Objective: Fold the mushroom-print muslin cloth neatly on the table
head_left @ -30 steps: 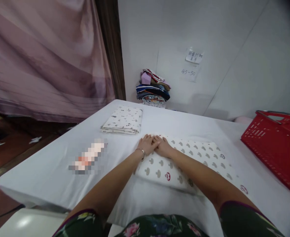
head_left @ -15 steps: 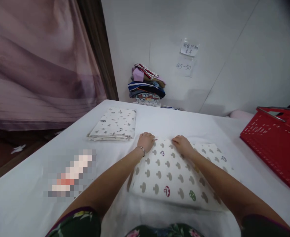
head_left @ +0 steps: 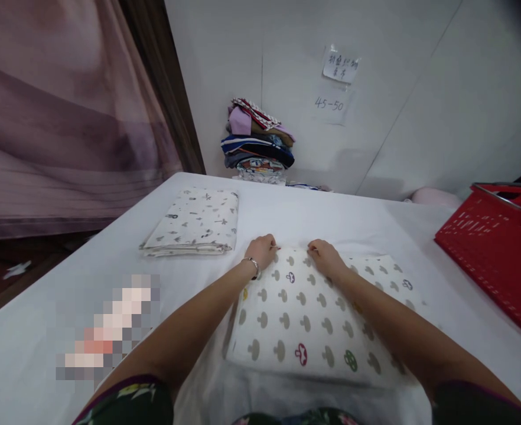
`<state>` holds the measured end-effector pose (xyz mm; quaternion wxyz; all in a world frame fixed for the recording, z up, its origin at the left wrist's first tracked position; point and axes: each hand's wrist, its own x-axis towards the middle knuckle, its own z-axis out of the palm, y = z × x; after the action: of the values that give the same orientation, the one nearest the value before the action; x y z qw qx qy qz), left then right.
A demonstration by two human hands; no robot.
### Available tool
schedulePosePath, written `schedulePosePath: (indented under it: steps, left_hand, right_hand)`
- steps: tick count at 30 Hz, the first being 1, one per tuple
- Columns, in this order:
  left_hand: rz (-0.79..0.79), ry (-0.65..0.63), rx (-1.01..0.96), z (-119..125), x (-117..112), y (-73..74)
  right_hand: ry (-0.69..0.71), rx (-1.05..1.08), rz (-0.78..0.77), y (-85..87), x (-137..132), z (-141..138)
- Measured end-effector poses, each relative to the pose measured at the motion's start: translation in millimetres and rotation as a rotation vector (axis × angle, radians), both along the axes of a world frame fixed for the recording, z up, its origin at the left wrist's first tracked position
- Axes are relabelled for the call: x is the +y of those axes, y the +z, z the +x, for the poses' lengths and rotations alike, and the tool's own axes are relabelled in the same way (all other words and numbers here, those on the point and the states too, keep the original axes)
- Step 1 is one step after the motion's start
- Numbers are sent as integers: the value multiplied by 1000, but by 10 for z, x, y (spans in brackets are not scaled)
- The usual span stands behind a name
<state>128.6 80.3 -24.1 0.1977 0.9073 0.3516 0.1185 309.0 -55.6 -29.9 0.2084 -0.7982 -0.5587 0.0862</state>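
Observation:
A folded white cloth with a mushroom print [head_left: 307, 321] lies in front of me on a table under a white sheet [head_left: 331, 218]. My left hand [head_left: 261, 250] rests at the cloth's far left corner, fingers curled and pinching its far edge. My right hand [head_left: 325, 255] sits a little to the right on the same far edge, fingers also curled onto the fabric. A thin bracelet shows on my left wrist.
A second folded white cloth with small prints [head_left: 194, 221] lies at the far left of the table. A red plastic basket [head_left: 500, 248] stands at the right edge. A pile of folded colourful clothes [head_left: 257, 144] sits against the back wall. A pink curtain [head_left: 65, 106] hangs left.
My two hands, touching one another a second ago, have spread apart along the cloth's far edge. The view has shifted, so the mushroom cloth lies closer and more square to me.

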Motion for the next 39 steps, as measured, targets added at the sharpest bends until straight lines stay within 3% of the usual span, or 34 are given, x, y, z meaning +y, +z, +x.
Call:
schedulePosePath:
  steps: [3,12,17,23,29,39]
  left_hand:
    - [19,-10,2,8,-10,13]
    - [96,-78,28,7,-46,32]
    - [121,-63,50,-3,-68,47]
    - [-64,-22,76,-38,-41,125]
    - [-142,22,161,7,85,159]
    - [19,67,234,96,-29,87]
  right_hand:
    - [-24,3,-34,-20,10,-12]
    - [74,-71,77,-121,-25,26]
    - [113,-105,-1,-79,-10,47]
    - [130,-28,47,-58,-8,69]
    - [105,101,-18,5,14,59]
    - [120,-110,-68,-52,111,29]
